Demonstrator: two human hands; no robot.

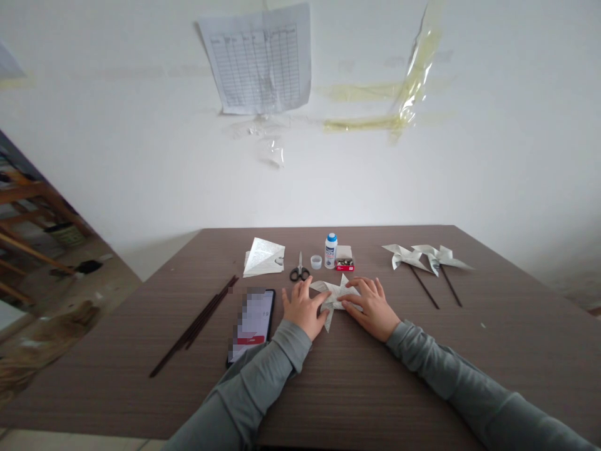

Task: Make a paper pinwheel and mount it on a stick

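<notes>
A paper pinwheel (334, 292) folded from printed paper lies on the table between my two hands. My left hand (304, 308) holds its left side, thumb and index finger on the folded blades and the other fingers spread. From the right, my right hand (373, 311) has its thumb and fingertips on the pinwheel near its middle. Just beyond are black-handled scissors (299, 270), a small clear cup (316, 262), a white glue bottle (331, 252) with a blue cap, and a red box (345, 264) of small metal pieces.
Folded paper sheets (263, 258) lie at the back left. A phone (253, 322) is beside my left forearm, with dark sticks (197, 322) further left. Two finished-looking pinwheels on sticks (422, 258) lie at the right. The table (469, 351) meets a white wall (375, 188).
</notes>
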